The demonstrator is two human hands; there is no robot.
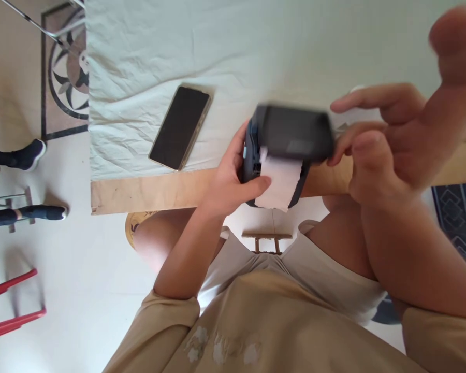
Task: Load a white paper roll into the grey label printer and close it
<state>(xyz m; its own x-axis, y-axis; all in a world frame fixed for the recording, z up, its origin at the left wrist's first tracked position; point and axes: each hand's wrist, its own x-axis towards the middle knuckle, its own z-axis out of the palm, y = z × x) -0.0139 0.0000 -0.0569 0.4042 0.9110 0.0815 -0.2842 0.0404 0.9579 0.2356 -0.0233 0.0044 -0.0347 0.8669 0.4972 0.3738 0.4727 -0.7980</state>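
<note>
My left hand [231, 178] grips a small dark portable receipt printer [250, 147] at its left side, with the thumb lying on the strip of white paper [281, 178] that hangs out of it toward me. The black lid [295, 132] is blurred and appears raised over the paper. Beside the lid's right edge is my right hand [396, 129], its fingers spread and one or two raised toward the camera. One fingertip is at the lid's edge; whether it touches cannot be told. Behind these fingers a white thing [359, 115] is mostly hidden.
A phone [179, 128] with a dark screen lies on the pale green cloth [140, 57] left of the printer. The table's bare wooden edge [151, 191] runs in front of me. Another person's shoes [31, 155] and a red stool leg [15, 324] show at left.
</note>
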